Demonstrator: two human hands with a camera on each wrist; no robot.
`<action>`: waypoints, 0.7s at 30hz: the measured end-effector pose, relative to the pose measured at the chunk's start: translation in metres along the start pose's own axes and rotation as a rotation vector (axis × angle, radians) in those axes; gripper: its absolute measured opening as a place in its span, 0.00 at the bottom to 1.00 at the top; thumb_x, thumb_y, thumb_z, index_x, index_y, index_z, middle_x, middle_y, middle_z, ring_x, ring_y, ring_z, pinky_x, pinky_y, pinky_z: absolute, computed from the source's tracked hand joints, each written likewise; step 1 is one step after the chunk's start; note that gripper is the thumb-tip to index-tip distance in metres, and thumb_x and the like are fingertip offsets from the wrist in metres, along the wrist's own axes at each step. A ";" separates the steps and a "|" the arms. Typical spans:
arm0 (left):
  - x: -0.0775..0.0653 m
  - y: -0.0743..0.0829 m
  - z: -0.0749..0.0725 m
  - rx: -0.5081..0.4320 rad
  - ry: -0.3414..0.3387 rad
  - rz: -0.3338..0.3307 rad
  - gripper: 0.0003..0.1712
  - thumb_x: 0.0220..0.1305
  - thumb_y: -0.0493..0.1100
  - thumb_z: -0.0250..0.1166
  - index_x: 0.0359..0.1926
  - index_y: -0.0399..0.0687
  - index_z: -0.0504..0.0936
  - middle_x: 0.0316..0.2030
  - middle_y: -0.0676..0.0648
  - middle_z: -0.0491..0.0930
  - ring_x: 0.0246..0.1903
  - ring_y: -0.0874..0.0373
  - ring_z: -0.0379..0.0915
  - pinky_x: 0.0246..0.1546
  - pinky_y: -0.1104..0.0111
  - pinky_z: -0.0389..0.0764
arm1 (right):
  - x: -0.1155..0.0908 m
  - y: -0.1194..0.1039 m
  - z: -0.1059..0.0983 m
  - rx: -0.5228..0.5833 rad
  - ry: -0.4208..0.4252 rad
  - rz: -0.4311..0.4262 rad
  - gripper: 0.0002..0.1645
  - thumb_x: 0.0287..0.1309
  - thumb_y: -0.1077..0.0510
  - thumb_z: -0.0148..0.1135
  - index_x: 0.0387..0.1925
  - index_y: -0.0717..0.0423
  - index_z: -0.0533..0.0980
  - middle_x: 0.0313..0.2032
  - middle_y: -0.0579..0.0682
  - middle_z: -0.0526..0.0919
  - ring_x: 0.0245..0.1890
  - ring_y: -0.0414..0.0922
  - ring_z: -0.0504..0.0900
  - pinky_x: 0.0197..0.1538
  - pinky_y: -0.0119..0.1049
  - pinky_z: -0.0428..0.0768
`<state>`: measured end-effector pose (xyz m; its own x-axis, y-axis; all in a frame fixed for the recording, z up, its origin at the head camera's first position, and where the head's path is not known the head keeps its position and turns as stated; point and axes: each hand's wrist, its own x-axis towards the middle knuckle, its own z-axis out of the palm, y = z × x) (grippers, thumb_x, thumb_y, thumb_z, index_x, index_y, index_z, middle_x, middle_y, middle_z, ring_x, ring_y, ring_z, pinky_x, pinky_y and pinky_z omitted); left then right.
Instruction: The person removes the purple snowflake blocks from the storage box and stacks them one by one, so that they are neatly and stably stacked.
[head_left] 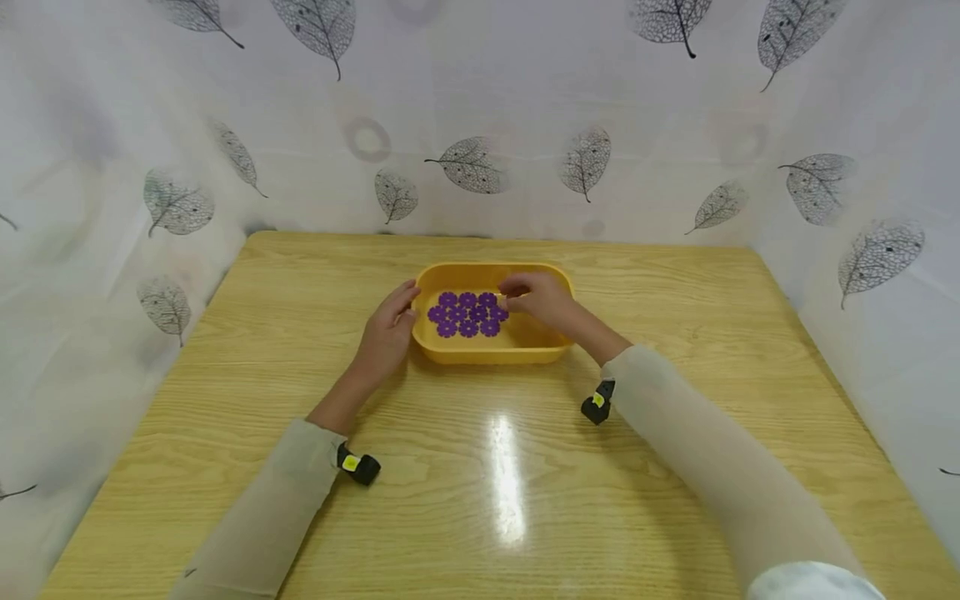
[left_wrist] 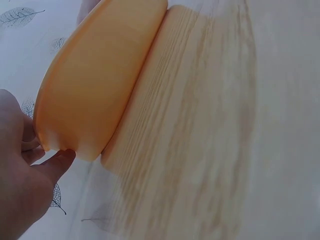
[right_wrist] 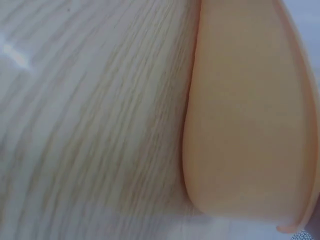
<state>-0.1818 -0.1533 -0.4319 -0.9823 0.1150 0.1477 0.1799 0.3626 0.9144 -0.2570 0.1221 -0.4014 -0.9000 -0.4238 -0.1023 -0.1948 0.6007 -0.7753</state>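
A yellow plastic tub (head_left: 492,356) with raised walls stands on the table. Flat purple notched discs (head_left: 468,328), shaped like flowers, lie close together in rows on its floor, toward the left side. My left hand (head_left: 385,332) holds the tub's left end; in the left wrist view the thumb (left_wrist: 64,159) presses its outer wall while the fingers bend at the rim. Over the right wall reaches my right hand (head_left: 542,298), its fingers bent and the fingertips right at the upper right discs. I cannot tell whether a disc is between them.
The wood-grained table (head_left: 420,500) reflects a bright streak of light in front of the tub. A pale curtain (head_left: 510,100) with printed leaves hangs behind the table and along both sides. Each sleeve carries a small black wrist camera (head_left: 360,465).
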 end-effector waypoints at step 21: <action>0.000 0.000 -0.001 0.023 0.008 0.011 0.25 0.78 0.37 0.48 0.72 0.37 0.67 0.76 0.44 0.59 0.77 0.50 0.50 0.77 0.56 0.57 | 0.012 0.007 0.008 -0.150 -0.102 0.076 0.21 0.63 0.62 0.67 0.56 0.67 0.79 0.52 0.61 0.83 0.53 0.53 0.80 0.61 0.44 0.79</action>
<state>-0.1818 -0.1545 -0.4310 -0.9806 0.1115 0.1614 0.1922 0.3826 0.9037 -0.2660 0.1155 -0.4128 -0.8713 -0.4356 -0.2257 -0.1905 0.7244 -0.6626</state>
